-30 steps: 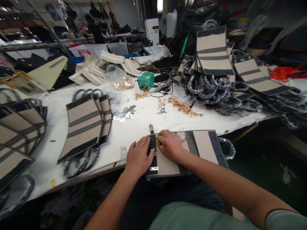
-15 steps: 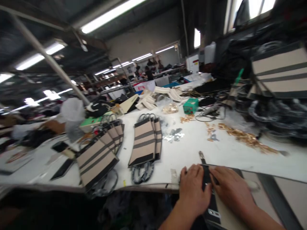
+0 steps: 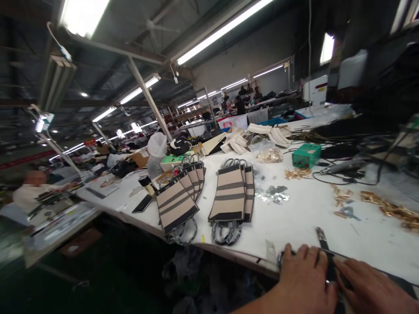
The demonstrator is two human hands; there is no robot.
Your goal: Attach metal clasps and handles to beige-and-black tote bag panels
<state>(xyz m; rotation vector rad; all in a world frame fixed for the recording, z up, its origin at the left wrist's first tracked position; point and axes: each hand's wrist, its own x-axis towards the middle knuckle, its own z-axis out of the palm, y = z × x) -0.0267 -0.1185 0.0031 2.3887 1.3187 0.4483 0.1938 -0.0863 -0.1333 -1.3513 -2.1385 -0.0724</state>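
A dark strap with a metal end piece (image 3: pixel 321 237) runs between my two hands at the table's front edge. My left hand (image 3: pixel 304 277) lies flat on the work at the strap's left side, fingers stretched forward and thumb by the strap. On the right side my right hand (image 3: pixel 369 283) rests with its fingers flat, their tips against the strap. Beneath them is a bag panel with a dark edge (image 3: pixel 401 281), mostly covered by the hands and cut off by the frame. A bit of a dark, shiny loop (image 3: pixel 280 258) shows beside my left fingers.
Striped beige bag panels with wrapped handles lie in two stacks, one left (image 3: pixel 178 205) and one central (image 3: pixel 227 192). Silver metal pieces (image 3: pixel 275 194), gold fittings (image 3: pixel 389 207) and a green box (image 3: pixel 307 155) sit on the white table (image 3: pixel 294 218). A person (image 3: pixel 31 192) is at the far left.
The view has swung left, so the table, stacks and hands appear farther right. Both hands remain on either side of the strap. A person at the far left has come into view.
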